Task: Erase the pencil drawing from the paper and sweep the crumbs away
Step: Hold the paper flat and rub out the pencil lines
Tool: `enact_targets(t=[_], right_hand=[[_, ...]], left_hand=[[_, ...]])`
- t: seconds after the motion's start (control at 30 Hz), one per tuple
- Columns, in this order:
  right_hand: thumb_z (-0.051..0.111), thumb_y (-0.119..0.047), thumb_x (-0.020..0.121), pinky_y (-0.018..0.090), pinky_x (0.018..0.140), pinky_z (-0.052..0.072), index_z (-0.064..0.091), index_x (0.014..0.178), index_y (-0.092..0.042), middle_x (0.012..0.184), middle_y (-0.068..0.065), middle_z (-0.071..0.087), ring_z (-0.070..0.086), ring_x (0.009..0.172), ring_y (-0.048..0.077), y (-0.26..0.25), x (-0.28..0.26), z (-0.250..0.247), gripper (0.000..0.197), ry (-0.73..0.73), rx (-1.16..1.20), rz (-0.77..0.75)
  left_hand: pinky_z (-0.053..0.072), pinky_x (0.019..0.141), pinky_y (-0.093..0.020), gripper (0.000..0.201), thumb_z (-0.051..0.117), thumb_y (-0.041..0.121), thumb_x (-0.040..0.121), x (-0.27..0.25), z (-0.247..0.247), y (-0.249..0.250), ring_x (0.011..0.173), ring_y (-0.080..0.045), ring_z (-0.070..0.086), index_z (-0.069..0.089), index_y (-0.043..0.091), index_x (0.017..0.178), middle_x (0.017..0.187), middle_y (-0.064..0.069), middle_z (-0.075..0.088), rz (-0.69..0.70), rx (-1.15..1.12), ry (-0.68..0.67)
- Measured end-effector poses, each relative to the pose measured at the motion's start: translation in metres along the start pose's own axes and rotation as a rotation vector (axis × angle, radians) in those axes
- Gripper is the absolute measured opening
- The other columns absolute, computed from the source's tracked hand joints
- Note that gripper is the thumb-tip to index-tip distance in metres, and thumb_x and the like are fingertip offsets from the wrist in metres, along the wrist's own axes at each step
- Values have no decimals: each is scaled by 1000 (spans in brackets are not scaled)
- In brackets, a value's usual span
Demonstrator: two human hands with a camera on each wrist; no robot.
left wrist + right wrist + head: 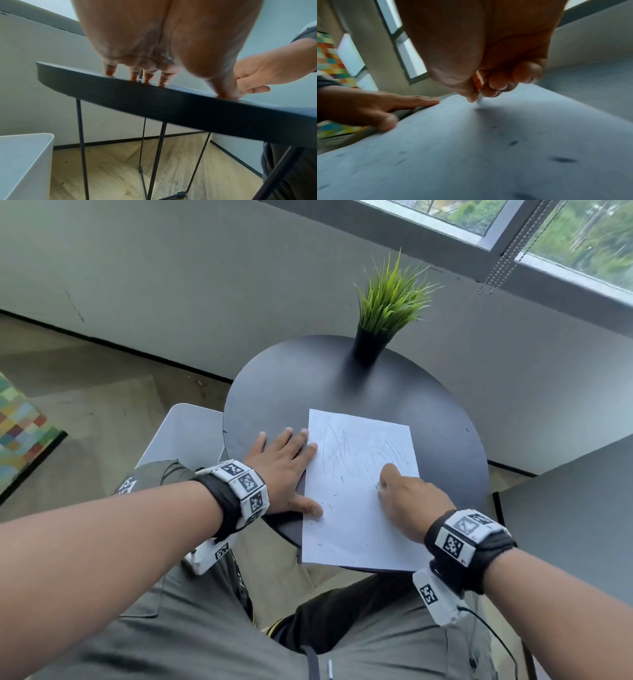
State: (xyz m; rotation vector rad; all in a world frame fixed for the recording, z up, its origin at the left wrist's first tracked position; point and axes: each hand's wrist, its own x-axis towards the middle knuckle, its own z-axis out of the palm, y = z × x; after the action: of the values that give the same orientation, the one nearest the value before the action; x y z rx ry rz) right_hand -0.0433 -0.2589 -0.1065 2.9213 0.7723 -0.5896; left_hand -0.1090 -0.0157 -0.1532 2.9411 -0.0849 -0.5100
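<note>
A white sheet of paper point(359, 494) with faint pencil strokes and dark crumbs lies on the round black table point(294, 385). My left hand point(286, 463) lies flat with fingers spread, thumb and fingertips pressing the sheet's left edge. My right hand point(407, 498) is curled over the sheet's right part. In the right wrist view it pinches a small white eraser point(480, 96), whose tip touches the paper point(471, 155). Eraser crumbs point(563, 160) lie scattered there. The left wrist view shows my left fingertips point(145, 79) on the table's rim point(171, 102).
A green grass plant in a black pot point(371, 344) stands at the table's far edge. A white chair point(181, 433) is to the left, a grey surface point(565, 515) to the right. The paper's near edge overhangs the table above my lap.
</note>
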Motion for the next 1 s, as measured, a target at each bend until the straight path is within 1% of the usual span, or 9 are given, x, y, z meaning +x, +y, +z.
enact_targets(t=[0.13,0.2,0.37,0.47,0.57,0.67,0.77,0.9,1.0], right_hand=[[32,-28,101,44,65,50,23,92,-24,83,2,53,55,69,32,-52,-33,10,13,-54,-10,-265],[40,-24,99,44,62,51,21,91,-25,88,4,55,58,70,34,-64,-32,18,20,-38,-81,-352],[38,-20,97,41,60,47,16,89,-26,87,6,56,56,71,35,-47,21,-1,25,24,-94,-216],[37,-16,96,40,60,45,16,92,-24,92,10,54,58,73,37,-54,1,-1,23,-74,-152,-333],[38,-12,93,36,50,37,22,96,-21,86,8,46,50,64,34,-61,-23,8,19,-153,-259,-455],[37,-17,95,37,56,40,26,111,-23,95,7,56,59,76,35,-55,16,-1,20,-28,-221,-333],[39,-18,96,40,60,47,27,111,-22,95,9,59,59,76,36,-54,27,-5,20,8,-144,-300],[40,-17,95,37,58,40,33,111,-20,90,5,48,50,70,32,-63,-2,1,18,-132,-205,-462],[38,-19,96,38,64,43,36,115,-23,101,7,56,60,85,34,-45,32,-9,19,15,-118,-316]], left_hand=[[1,113,-73,127,38,100,62,1,2,9,153,-29,-16,-3,28,159,166,9,-21,60,23,-37],[0,109,-78,126,35,100,64,1,1,9,152,-30,-20,-4,27,159,165,12,-23,86,32,-65],[6,107,-79,137,35,104,54,4,-2,7,152,-31,-19,-8,27,158,164,15,-24,98,81,-113],[9,107,-80,140,40,104,52,4,-6,7,152,-32,-18,-9,27,158,164,15,-24,101,88,-130],[14,105,-81,143,43,104,49,6,-8,5,152,-33,-16,-13,29,157,164,16,-24,112,105,-143],[22,101,-81,145,49,102,48,9,-13,6,152,-37,-10,-13,29,158,164,17,-21,119,125,-162],[27,100,-78,147,54,100,48,11,-16,9,151,-38,-6,-12,29,158,164,18,-20,106,155,-179],[25,102,-78,149,50,103,45,12,-17,8,151,-37,-7,-16,31,157,163,19,-22,101,167,-195],[21,105,-76,145,46,104,48,13,-14,5,151,-36,-6,-17,32,157,163,19,-22,120,168,-163]])
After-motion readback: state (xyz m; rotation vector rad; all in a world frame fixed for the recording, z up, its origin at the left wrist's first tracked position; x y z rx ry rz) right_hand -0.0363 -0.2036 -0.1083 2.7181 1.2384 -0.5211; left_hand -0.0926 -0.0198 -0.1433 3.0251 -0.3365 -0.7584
